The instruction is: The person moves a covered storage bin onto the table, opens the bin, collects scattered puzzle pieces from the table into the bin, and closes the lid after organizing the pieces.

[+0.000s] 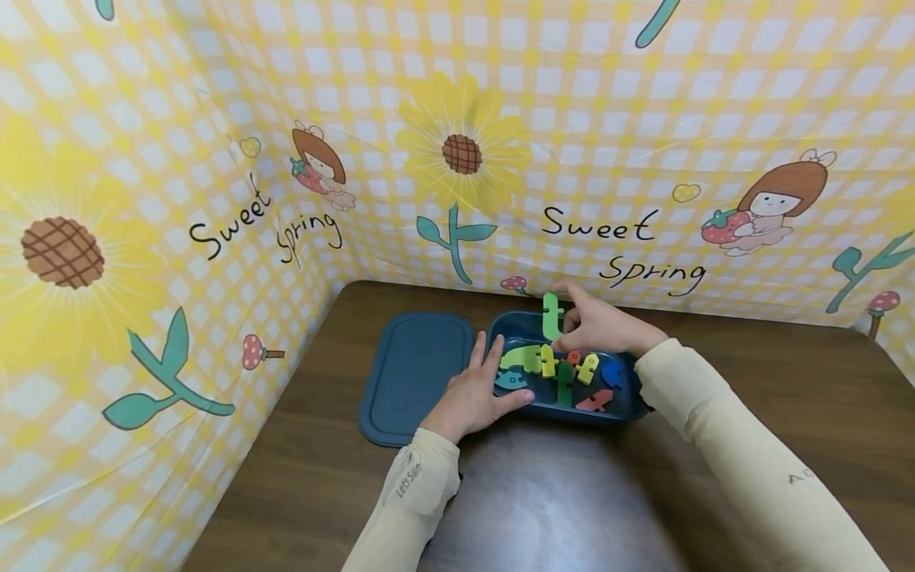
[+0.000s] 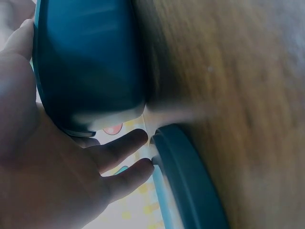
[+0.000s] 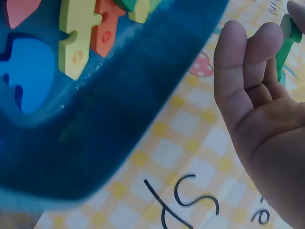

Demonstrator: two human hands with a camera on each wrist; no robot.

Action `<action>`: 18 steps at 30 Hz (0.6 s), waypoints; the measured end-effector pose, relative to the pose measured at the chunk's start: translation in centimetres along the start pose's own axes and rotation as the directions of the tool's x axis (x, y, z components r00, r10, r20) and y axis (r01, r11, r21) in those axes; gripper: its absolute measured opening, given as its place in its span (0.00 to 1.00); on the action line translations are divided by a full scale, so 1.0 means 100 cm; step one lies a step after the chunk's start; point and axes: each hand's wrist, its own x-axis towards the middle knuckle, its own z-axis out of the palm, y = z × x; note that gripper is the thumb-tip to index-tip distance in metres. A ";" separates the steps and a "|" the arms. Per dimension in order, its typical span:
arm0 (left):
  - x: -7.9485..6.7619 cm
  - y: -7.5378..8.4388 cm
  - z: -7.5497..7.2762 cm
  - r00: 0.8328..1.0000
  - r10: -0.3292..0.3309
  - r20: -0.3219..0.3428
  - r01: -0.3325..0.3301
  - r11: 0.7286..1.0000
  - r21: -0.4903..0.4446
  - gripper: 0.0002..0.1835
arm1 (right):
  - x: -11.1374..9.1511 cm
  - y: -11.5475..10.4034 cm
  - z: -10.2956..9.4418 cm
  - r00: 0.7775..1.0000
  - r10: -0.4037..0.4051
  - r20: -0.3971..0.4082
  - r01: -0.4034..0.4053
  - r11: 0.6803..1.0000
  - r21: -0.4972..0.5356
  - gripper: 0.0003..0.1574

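My right hand (image 1: 600, 324) pinches a light green notched piece (image 1: 550, 318) above the back edge of a dark blue container (image 1: 572, 414). In the right wrist view the piece (image 3: 285, 51) is partly hidden by the fingers. Spread fingers of my left hand (image 1: 468, 401) lie at the container's left end, the thumb at its front rim. Inside lie several coloured notched pieces, among them a light green one (image 1: 520, 359), a teal one (image 1: 511, 380), a dark green one (image 1: 565, 387), a red one (image 1: 596, 400) and a blue one (image 3: 33, 71).
A flat dark blue lid (image 1: 415, 381) lies left of the container, close to my left fingertips. Both are on a brown wooden table (image 1: 286, 477). A yellow checked cloth (image 1: 372, 199) with printed flowers hangs behind and to the left.
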 end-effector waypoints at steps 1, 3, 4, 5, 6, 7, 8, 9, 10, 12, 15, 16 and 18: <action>0.000 0.000 0.000 1.000 0.000 -0.002 0.000 1.000 0.001 0.57 | 0.003 0.001 0.002 1.000 0.003 0.008 -0.003 1.000 -0.004 0.58; 0.001 -0.001 0.001 1.000 0.003 -0.007 -0.003 1.000 -0.003 0.57 | 0.008 0.001 0.007 1.000 0.010 0.026 -0.009 1.000 -0.019 0.58; 0.001 -0.002 0.001 1.000 0.004 -0.009 -0.004 1.000 -0.008 0.58 | 0.010 0.002 0.009 0.999 0.012 0.032 -0.010 0.999 -0.036 0.58; 0.001 -0.002 0.001 1.000 0.003 -0.009 -0.003 1.000 -0.012 0.58 | 0.012 0.002 0.012 0.999 0.014 0.034 -0.013 0.999 -0.048 0.57; 0.001 -0.002 0.001 1.000 0.001 -0.008 -0.001 1.000 -0.016 0.58 | 0.015 0.002 0.014 0.999 0.018 0.034 -0.016 0.998 -0.055 0.57; 0.001 -0.002 0.001 1.000 -0.002 -0.008 0.002 1.000 -0.015 0.58 | 0.017 0.003 0.017 0.999 0.017 0.035 -0.015 0.998 -0.064 0.57; 0.001 -0.002 0.001 1.000 -0.005 -0.008 0.004 1.000 -0.015 0.58 | 0.020 0.004 0.019 0.999 0.016 0.041 -0.013 0.997 -0.072 0.56; 0.001 -0.002 0.001 1.000 -0.006 -0.008 0.006 1.000 -0.009 0.58 | 0.022 0.005 0.021 0.999 0.018 0.048 -0.015 0.997 -0.078 0.56; 0.001 -0.001 0.000 1.000 -0.008 -0.006 0.008 1.000 -0.008 0.57 | 0.024 0.006 0.024 0.998 0.022 0.060 -0.017 0.996 -0.084 0.57; 0.000 0.000 0.000 1.000 -0.005 -0.004 0.004 1.000 -0.005 0.57 | 0.027 0.008 0.029 0.995 0.043 0.092 -0.034 0.995 -0.093 0.57; 0.000 0.001 -0.001 1.000 0.003 -0.002 -0.003 1.000 0.002 0.56 | 0.030 0.011 0.037 0.986 0.082 0.142 -0.065 0.990 -0.125 0.58; 0.000 0.001 -0.001 1.000 0.003 -0.001 -0.003 1.000 0.001 0.56 | 0.031 0.011 0.039 0.984 0.092 0.150 -0.073 0.989 -0.131 0.58; 0.001 0.000 -0.001 1.000 -0.001 -0.003 0.001 1.000 0.008 0.56 | 0.034 0.011 0.042 0.984 0.092 0.150 -0.070 0.987 -0.141 0.58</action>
